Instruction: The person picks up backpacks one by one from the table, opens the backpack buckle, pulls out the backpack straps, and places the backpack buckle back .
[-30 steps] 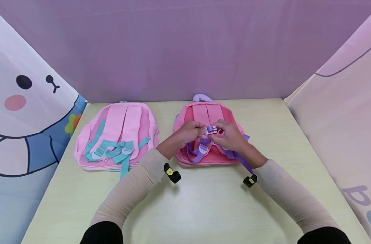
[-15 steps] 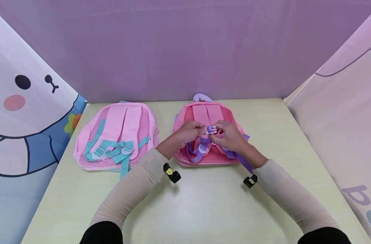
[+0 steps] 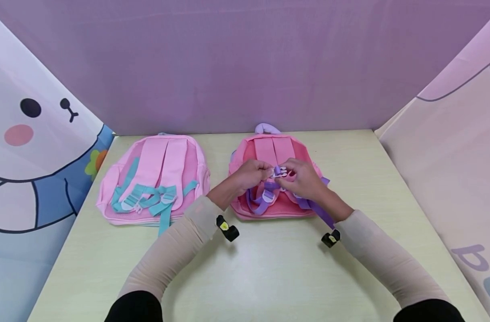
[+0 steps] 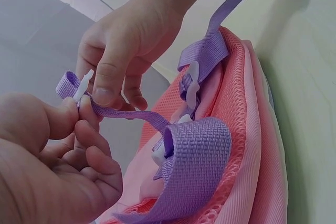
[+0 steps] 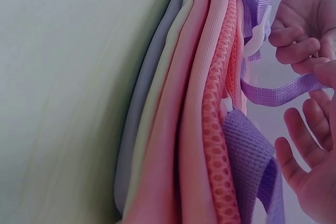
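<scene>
Purple strap [image 4: 126,114] with white buckle [image 4: 83,85]: we are pinching it with curled fingers of both left hand [image 3: 250,174] and right hand [image 3: 303,179], above the coral backpack [image 3: 277,203] lying on the table [image 3: 269,268]; pink backpack [image 3: 154,179] lying alongside.

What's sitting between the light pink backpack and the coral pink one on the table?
Only a bare strip of table separates the light pink backpack from the coral pink backpack; nearer the camera, the left forearm crosses it. The head view shows this.
</scene>
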